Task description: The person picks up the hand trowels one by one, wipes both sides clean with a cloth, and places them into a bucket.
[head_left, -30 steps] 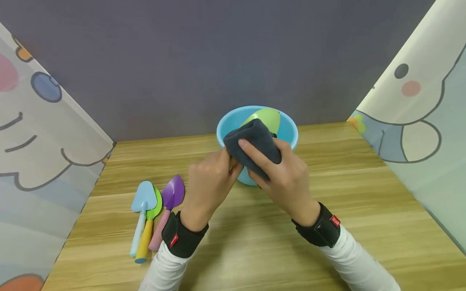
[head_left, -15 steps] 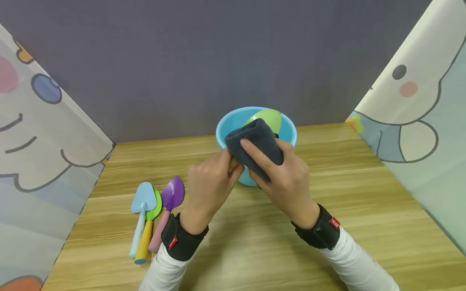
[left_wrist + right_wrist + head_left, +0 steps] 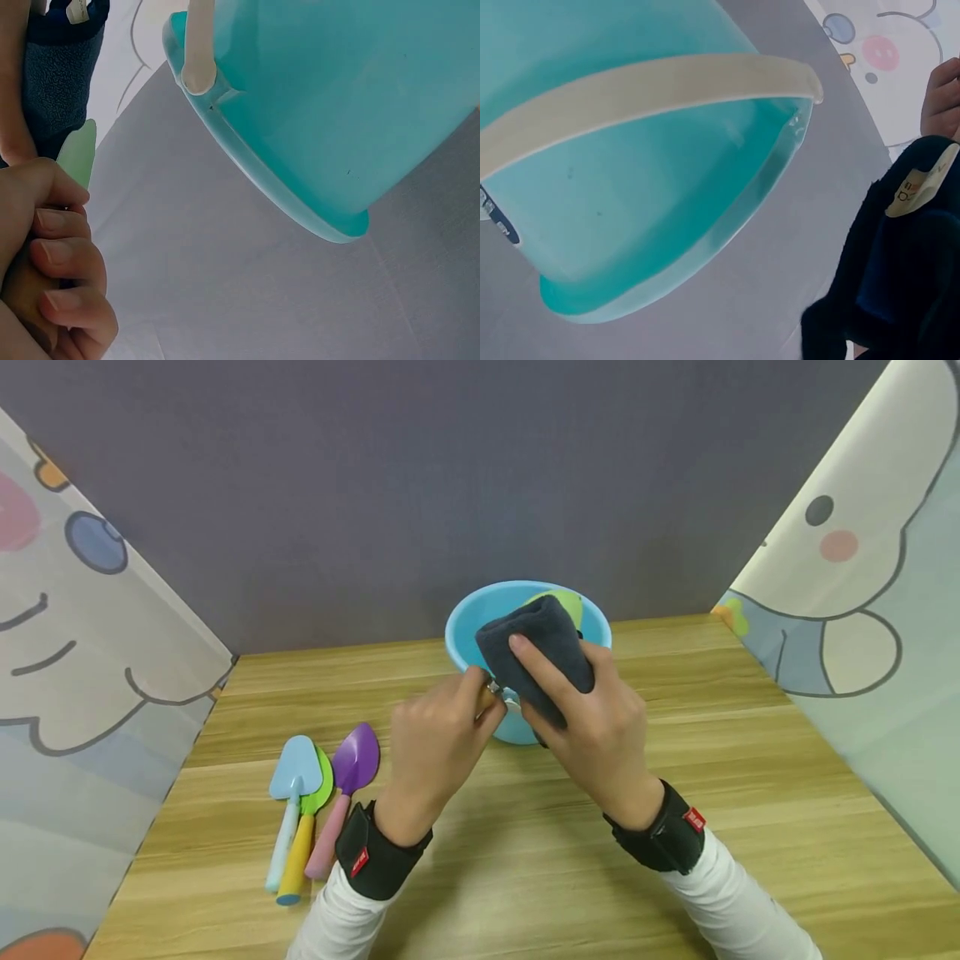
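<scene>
My left hand (image 3: 438,731) grips the tan handle (image 3: 28,289) of a small trowel, its fingers curled round it in the left wrist view. A metal collar (image 3: 492,687) shows just past the thumb. The trowel's light green blade (image 3: 572,607) points up and away, mostly hidden by a folded dark grey cloth (image 3: 536,647). With the cloth wrapped over the blade, my right hand (image 3: 600,727) holds it, index finger stretched along the top. A pale label (image 3: 922,184) hangs on the cloth in the right wrist view. Both hands are up in front of a light blue bucket.
The light blue bucket (image 3: 467,614) stands near the grey back wall (image 3: 337,510), its whitish bail handle (image 3: 652,82) hanging down its side. At left on the wooden table (image 3: 675,693) lie a light blue trowel (image 3: 297,766), a green trowel with yellow handle (image 3: 300,852) and a purple trowel (image 3: 357,758).
My right hand and the cloth have slid right and slightly up, away from the left hand. The metal collar now shows; less of the green blade does. The left hand has barely moved.
</scene>
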Demonstrator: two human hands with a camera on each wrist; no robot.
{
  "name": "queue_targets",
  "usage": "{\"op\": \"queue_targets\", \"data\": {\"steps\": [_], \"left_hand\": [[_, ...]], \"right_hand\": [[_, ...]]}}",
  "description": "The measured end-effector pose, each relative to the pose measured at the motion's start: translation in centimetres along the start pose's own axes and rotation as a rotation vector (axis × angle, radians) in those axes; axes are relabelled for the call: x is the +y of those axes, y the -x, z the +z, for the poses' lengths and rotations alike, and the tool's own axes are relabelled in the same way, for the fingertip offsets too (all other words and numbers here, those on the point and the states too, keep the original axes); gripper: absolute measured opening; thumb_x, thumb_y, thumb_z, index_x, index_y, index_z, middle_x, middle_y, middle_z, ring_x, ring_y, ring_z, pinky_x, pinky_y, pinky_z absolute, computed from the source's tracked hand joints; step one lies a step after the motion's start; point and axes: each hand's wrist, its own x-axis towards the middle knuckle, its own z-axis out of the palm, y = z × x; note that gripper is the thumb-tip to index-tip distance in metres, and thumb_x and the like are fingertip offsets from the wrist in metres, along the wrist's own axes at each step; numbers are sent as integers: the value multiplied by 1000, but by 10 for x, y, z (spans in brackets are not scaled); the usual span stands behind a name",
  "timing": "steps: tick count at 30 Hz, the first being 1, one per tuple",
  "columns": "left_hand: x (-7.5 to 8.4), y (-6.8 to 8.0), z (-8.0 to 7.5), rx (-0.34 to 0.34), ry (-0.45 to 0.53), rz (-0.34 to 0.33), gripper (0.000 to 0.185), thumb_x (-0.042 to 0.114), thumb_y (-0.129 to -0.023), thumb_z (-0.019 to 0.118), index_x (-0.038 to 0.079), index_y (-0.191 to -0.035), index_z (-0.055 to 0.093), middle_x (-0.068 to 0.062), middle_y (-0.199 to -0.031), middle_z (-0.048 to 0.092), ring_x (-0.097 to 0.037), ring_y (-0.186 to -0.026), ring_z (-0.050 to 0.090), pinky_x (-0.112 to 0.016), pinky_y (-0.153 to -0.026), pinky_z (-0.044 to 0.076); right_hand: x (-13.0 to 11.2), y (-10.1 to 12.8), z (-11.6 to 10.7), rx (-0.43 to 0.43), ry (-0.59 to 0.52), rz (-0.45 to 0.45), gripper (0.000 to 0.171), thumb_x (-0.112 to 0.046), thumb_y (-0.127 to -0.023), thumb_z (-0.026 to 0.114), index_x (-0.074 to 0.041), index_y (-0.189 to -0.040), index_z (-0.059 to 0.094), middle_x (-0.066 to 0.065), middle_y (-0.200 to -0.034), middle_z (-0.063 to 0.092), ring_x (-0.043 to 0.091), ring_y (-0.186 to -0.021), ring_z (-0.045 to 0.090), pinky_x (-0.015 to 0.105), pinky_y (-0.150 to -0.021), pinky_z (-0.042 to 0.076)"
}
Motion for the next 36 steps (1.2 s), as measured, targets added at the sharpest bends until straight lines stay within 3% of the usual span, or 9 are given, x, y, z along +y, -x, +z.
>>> {"op": "queue_targets", "data": {"steps": [9, 28, 36], "left_hand": [[-1, 1, 0, -1, -19, 20, 22, 9, -84, 70, 9, -79, 49, 5, -54, 35, -6, -45, 24, -21, -43, 15], [-2, 1, 0, -20, 5, 29, 18, 9, -85, 68, 11, -79, 50, 5, -55, 36, -6, -47, 26, -22, -42, 16], [-2, 1, 0, -16, 4, 37, 19, 8, -82, 68, 11, -79, 49, 5, -55, 35, -7, -47, 24, -21, -43, 16]], "right_hand": [[5, -4, -2, 4, 3, 49, 47, -18, -91, 72, -26, -137, 62, 31, -106, 56, 40, -72, 62, 53, -59, 57], [19, -9, -6, 20, -33, 143, 51, -22, -90, 75, -27, -139, 61, 30, -109, 57, 37, -80, 60, 54, -58, 55], [27, -12, -8, 26, -28, 226, 52, -20, -91, 75, -30, -140, 61, 31, -111, 56, 39, -81, 61, 56, -64, 55]]}}
